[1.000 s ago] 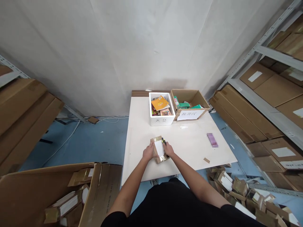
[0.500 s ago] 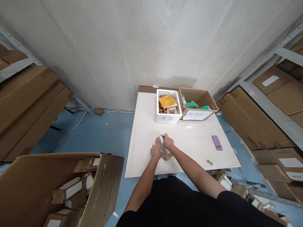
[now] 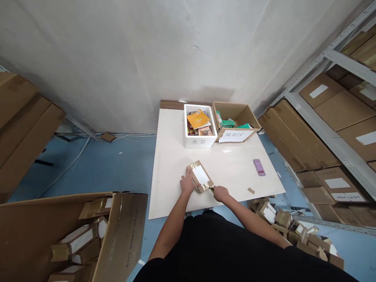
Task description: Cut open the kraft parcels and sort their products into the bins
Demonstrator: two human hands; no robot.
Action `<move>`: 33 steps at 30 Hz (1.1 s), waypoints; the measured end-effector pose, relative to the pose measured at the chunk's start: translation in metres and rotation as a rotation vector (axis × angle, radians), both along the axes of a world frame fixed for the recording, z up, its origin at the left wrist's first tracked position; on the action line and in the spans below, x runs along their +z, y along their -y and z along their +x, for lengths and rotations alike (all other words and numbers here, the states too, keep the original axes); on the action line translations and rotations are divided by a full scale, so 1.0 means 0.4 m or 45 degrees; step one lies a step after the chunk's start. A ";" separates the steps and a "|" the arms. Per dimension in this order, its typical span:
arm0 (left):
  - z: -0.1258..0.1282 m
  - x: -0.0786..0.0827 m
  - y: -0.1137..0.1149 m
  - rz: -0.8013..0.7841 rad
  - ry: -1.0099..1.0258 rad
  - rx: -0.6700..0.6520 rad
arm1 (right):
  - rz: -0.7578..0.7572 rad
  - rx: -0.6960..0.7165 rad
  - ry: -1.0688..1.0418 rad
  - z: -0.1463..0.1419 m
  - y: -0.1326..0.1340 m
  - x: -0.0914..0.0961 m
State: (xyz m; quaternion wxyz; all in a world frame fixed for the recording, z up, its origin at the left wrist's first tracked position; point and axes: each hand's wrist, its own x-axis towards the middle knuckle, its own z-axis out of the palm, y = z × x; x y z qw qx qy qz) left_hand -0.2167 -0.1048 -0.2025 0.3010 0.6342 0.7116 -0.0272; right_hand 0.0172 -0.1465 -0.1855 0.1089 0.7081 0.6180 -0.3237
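A small cardboard box (image 3: 193,166) with a white label (image 3: 200,175) and shiny tape across its ends lies flat on the white table (image 3: 169,164). My left hand (image 3: 188,182) grips its left side, fingers along the edge and thumb near the close end. In my right hand (image 3: 221,193) is a box cutter (image 3: 211,188), yellow and dark, closed in the fist. Its tip meets the taped end of the box nearest me, at the right corner. The blade itself is too small to make out.
At the table's back stand a white foam box (image 3: 199,142) of booklets and an open carton (image 3: 252,133) with green packs. A pixelated purple item (image 3: 259,167) and a cardboard scrap (image 3: 250,190) lie right. A large carton (image 3: 129,231) of parcels stands left; opened boxes (image 3: 293,231) pile on the floor right.
My right hand has moved from the far end of the box to its near end with the box cutter. The left hand still holds the box's left side. The view has shifted slightly.
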 end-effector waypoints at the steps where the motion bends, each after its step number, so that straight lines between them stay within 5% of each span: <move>1: 0.001 0.000 0.001 -0.004 0.010 0.002 | 0.005 -0.001 0.033 0.026 0.012 0.009; 7: 0.028 -0.003 0.009 -0.008 0.005 -0.006 | 0.196 -0.184 0.072 0.045 -0.012 0.020; 12: 0.095 -0.004 0.037 -0.048 -0.064 0.010 | 0.140 -0.408 -0.040 -0.020 -0.139 -0.021; 18: 0.159 0.019 0.041 -0.213 -0.122 -0.133 | 0.297 -0.444 -0.099 0.027 -0.265 -0.007; 25: 0.099 0.026 -0.046 0.095 0.007 -0.456 | 0.269 -0.963 -0.722 0.110 -0.171 -0.061; 28: 0.077 -0.009 -0.054 0.060 -0.019 -0.534 | 0.132 -0.945 -0.759 0.144 -0.122 -0.081; 33: 0.072 -0.054 -0.045 0.127 -0.101 -0.584 | 0.031 -0.674 -0.648 0.162 -0.106 -0.077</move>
